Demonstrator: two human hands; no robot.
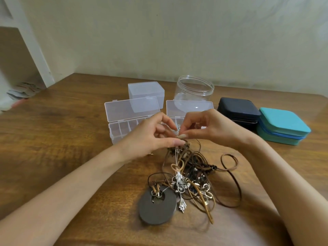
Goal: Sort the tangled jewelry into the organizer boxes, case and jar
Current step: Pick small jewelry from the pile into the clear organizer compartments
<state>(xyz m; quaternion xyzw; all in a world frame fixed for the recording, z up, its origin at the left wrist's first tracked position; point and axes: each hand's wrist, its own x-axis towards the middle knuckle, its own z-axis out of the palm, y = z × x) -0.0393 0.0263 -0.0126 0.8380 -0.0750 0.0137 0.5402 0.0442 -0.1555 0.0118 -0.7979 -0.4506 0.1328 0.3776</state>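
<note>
**Partly hidden: both hands pinch the top of the tangle**

Both hands meet above the table [53, 139], fingertips almost touching. The left hand [152, 134] has thumb and fingers curled in, nipping the raised top of the tangle [191, 174]. The right hand [204, 126] pinches the same spot between thumb and forefinger. Which strand each one holds cannot be made out, as the fingers cover it. A thin chain [176, 153] hangs straight down from the pinch into the heap.

The rest of the tangle lies on the table just below the hands: brown cords, silver charms and dark beads too knotted to tell apart. A grey disc [157, 208] rests at its near left edge, and a cord loop [230, 174] trails out to the right.

Behind the hands stand two open boxes. The left box [122, 128] shows its dividers, but the right box [190, 107] is mostly blocked, with little but its lid clear. Further back are a closed box [145, 91] and a lidless jar [195, 87]. To the right sit a dark case [237, 109] and a teal case [284, 128], touching, both shut. Blurred papers at far left are unreadable.
</note>
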